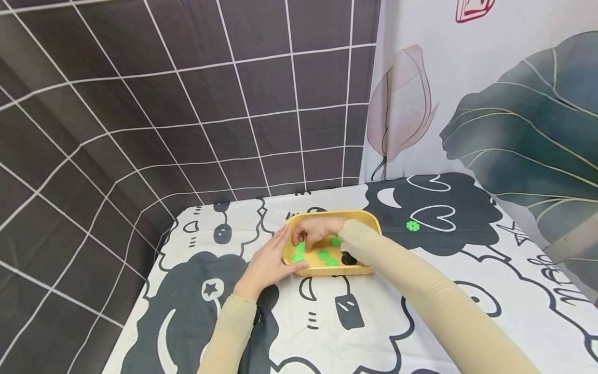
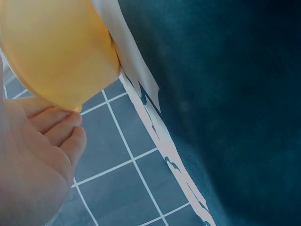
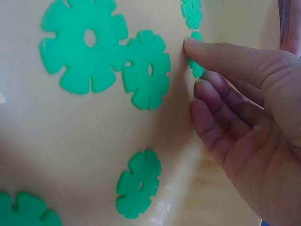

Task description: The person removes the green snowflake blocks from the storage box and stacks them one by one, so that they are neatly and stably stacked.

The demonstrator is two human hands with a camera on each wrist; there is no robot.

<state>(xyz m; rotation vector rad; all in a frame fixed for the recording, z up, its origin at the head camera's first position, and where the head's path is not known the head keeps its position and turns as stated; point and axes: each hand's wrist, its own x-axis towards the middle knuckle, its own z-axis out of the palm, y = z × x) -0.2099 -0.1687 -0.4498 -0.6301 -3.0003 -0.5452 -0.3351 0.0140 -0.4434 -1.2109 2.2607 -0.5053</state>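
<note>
A yellow plastic tray (image 1: 336, 271) stands on the patterned cloth, with several green notched snowflake discs (image 1: 323, 254) lying in it. My left hand (image 1: 268, 262) holds the tray at its left end, thumb at the front rim; in the left wrist view its fingers (image 2: 61, 127) bend against the outside of the rim. Inside the tray, toward the left end, is my right hand (image 1: 315, 229). The right wrist view shows it pinching one green snowflake disc (image 3: 197, 66) between thumb and fingers, close to the tray wall. That disc is partly hidden by the thumb.
One more green snowflake disc (image 1: 412, 226) lies on the cloth to the right of the tray. A black object (image 1: 348, 258) shows beside the right cuff, over the tray's right part. A dark gridded curtain (image 1: 261, 104) hangs behind and to the left.
</note>
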